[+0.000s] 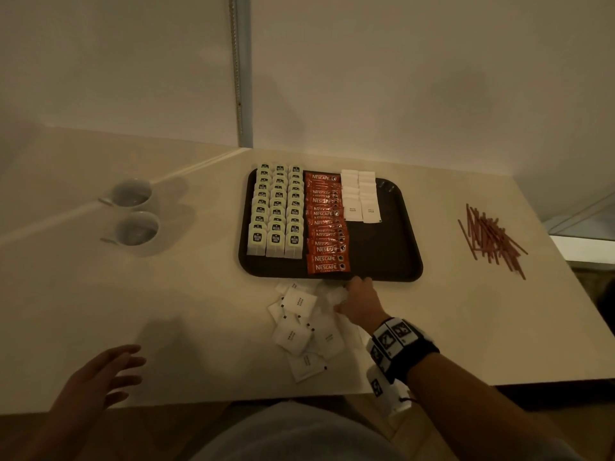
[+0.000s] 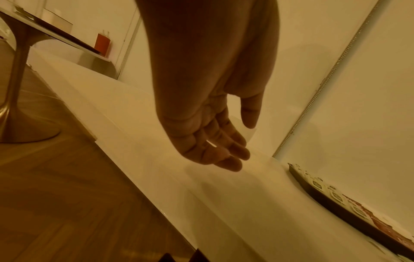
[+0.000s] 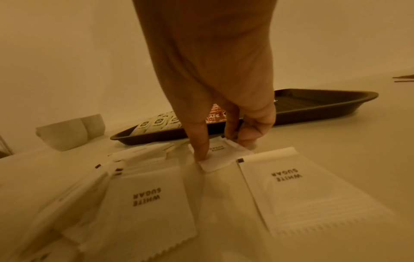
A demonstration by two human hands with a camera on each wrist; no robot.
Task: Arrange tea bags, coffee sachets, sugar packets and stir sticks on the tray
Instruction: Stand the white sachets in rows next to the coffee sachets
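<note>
1. Two white cups (image 1: 134,211) stand side by side on the counter (image 1: 199,294), well to the left of the brown tray (image 1: 392,257).
2. The left hand (image 1: 100,380) hovers over the counter's near edge, down-left of the tray, fingers spread and relaxed, holding nothing; the left wrist view shows the palm open.
3. On the tray's left part, tea bags (image 1: 276,211) lie in three overlapping columns.
4. Just right of them on the tray, red Nescafé coffee sachets (image 1: 327,224) run in one overlapping column to the tray's near rim.
5. Right of the sachets, white sugar packets (image 1: 361,196) fill two short columns at the tray's far side; the tray's right part is bare.
6. A loose pile of white sugar packets (image 1: 299,322) lies on the counter just in front of the tray.
7. The right hand (image 1: 361,302), by the tray's near rim, pinches one white sugar packet (image 3: 220,156) between thumb and curled fingers; it seems barely lifted off the pile, though blur makes this unsure.
8. Brown stir sticks (image 1: 492,239) lie heaped on the counter, well right of the tray.
</note>
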